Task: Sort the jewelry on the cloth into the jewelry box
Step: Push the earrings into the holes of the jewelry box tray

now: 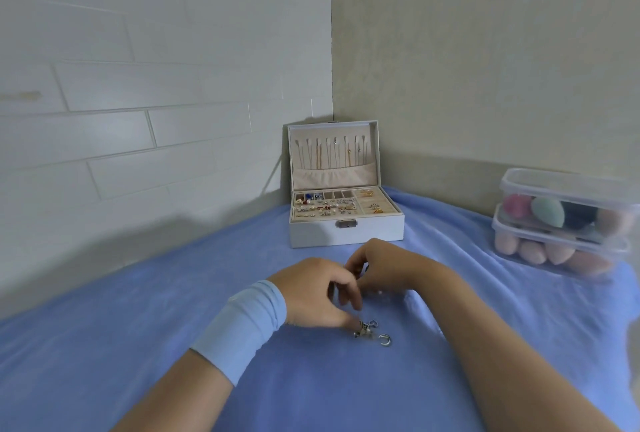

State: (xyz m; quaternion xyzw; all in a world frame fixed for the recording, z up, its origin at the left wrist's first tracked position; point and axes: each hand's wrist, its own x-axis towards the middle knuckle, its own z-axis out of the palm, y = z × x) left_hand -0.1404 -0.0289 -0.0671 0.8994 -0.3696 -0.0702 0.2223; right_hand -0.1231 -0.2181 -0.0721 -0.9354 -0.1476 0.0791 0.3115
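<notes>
Your left hand [318, 293] curls down, pinching at the jewelry [372, 331] on the cloth [138, 345], well in front of the box [346, 234]. What your curled right hand [384, 269] holds, I cannot tell. Lift one piece cleanly, untangled.

Your left hand [317, 293] hides the fingertips of your right hand [382, 267]; the stacked clear containers [562, 224] at the frame's right edge are blurred.

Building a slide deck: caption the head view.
Left hand and right hand work at loose jewelry on blue cloth, open jewelry box behind.
</notes>
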